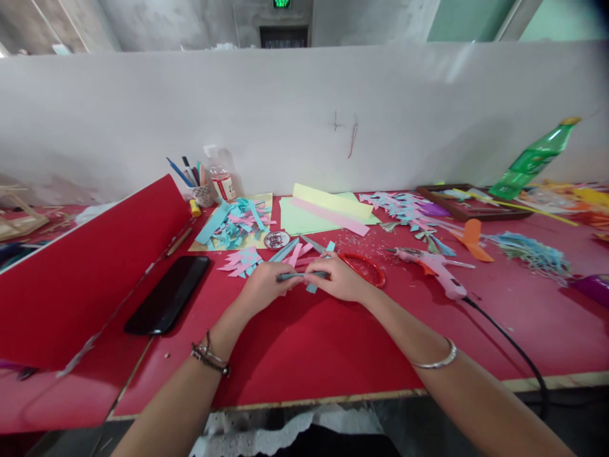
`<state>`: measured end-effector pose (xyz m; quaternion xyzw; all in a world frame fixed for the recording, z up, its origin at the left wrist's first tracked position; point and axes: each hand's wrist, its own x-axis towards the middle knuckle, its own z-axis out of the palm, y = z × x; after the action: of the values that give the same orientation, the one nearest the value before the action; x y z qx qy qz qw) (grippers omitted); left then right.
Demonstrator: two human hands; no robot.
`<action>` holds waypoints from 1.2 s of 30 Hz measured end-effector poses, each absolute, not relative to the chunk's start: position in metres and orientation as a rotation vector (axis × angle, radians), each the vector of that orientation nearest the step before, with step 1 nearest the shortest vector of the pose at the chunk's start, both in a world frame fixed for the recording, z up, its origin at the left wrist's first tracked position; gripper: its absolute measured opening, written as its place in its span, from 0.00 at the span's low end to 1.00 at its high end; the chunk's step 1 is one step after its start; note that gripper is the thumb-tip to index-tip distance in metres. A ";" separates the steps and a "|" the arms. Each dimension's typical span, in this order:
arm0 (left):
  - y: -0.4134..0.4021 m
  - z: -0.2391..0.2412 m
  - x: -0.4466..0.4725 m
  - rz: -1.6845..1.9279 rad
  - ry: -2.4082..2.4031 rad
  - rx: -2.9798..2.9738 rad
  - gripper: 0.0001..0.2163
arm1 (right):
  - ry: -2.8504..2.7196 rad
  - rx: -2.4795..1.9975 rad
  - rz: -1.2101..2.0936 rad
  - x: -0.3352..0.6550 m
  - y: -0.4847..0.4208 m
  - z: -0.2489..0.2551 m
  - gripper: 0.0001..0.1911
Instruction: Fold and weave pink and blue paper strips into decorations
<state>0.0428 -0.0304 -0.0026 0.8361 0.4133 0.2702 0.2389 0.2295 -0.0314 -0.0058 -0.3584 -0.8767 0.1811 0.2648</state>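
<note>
The red table is strewn with cut paper pieces; over it, a narrow blue-grey strip is pinched by the left hand and the right hand (held close together), near a red scissors handle.

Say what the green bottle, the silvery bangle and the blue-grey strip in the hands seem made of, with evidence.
Green bottle: probably glossy plastic, see-through with highlights.
Silvery bangle: likely polished metal, from its bright shine.
Blue-grey strip: perhaps matt paper, thin and dull, though too small to be sure.
</note>
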 end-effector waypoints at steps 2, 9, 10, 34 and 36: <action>-0.029 0.002 0.042 0.794 1.137 2.265 0.11 | -2.310 -1.025 0.477 0.232 -0.028 -0.007 0.16; -0.028 0.003 0.040 0.873 1.257 2.137 0.11 | -2.249 -1.150 0.412 0.235 -0.026 -0.007 0.15; -0.028 0.001 0.041 0.874 1.261 2.124 0.12 | -2.254 -1.151 0.409 0.234 -0.027 -0.007 0.15; -0.030 0.006 0.045 1.063 1.259 1.764 0.12 | -2.185 -1.158 0.543 0.231 -0.029 -0.005 0.18; -0.031 0.008 0.045 1.065 1.254 1.732 0.12 | -2.154 -1.179 0.516 0.231 -0.027 -0.006 0.18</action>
<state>0.0454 -0.0310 0.0080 0.6743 0.4880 0.4147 0.3676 0.2312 -0.0269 -0.0064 -0.4465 -0.8159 0.1955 0.3111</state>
